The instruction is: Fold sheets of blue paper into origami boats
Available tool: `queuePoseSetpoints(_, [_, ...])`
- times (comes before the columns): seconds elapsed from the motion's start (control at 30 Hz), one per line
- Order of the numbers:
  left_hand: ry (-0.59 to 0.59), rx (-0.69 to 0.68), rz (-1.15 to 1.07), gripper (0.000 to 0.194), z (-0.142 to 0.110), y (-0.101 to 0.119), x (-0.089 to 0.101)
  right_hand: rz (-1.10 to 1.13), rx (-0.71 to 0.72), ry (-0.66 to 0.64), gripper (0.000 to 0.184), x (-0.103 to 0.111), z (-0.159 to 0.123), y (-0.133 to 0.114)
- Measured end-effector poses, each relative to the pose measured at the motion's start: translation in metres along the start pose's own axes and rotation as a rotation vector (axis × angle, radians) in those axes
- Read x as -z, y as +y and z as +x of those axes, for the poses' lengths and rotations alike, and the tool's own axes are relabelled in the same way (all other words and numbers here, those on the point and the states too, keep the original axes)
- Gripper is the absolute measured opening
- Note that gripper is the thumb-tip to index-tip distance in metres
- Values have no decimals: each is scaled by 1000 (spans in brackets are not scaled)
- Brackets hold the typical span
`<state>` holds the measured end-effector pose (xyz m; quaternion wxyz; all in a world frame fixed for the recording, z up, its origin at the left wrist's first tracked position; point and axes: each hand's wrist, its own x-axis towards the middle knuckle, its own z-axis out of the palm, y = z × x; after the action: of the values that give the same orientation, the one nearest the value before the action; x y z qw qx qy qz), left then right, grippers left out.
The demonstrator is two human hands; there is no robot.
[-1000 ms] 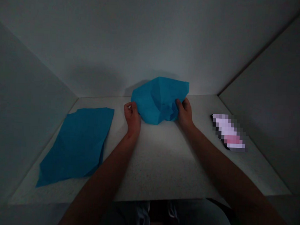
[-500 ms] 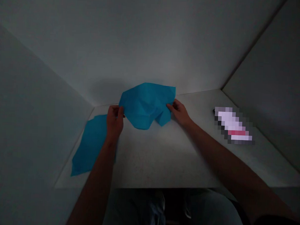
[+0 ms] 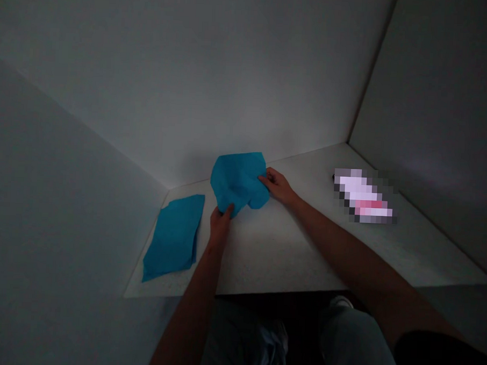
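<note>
A crumpled, thin blue sheet (image 3: pixel 237 179) is bunched up near the back of the white counter, held a little off its surface. My left hand (image 3: pixel 220 224) pinches its lower edge, and my right hand (image 3: pixel 278 186) grips its right side. To the lower left, a second blue sheet (image 3: pixel 173 237) lies flat and roughly folded, near the left edge of the counter and apart from both hands.
The speckled white counter (image 3: pixel 273 248) meets pale walls at the back and on both sides. A pixelated white-and-pink object (image 3: pixel 362 196) lies at the right. Legs in light trousers (image 3: pixel 353 343) show below the counter's front edge.
The held sheet is bunched smaller and my hands are closer together. The view has swung, shifting the counter rightward in the frame and uncovering the flat sheet, which my left arm partly hid.
</note>
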<state>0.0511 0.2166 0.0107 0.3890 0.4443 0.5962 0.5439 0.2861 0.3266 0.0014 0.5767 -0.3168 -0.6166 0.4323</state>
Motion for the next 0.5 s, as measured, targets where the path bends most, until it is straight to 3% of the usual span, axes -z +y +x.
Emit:
queuePoseSetpoints(0.1, [50,1,-69,35,-1,2,9,-26,11,40,55,2,3,1])
queuePoseSetpoints(0.2, [125,-36,39,36,-3,2,28,-51,7,88,55,4,4,2])
queuePoseSetpoints(0.33, [230,-73,280,45,-9,11,69,-71,-7,102,55,4,4,2])
queuePoseSetpoints(0.5, [198,-96,415,44,-12,29,127,-154,-4,-10,53,2,2,2])
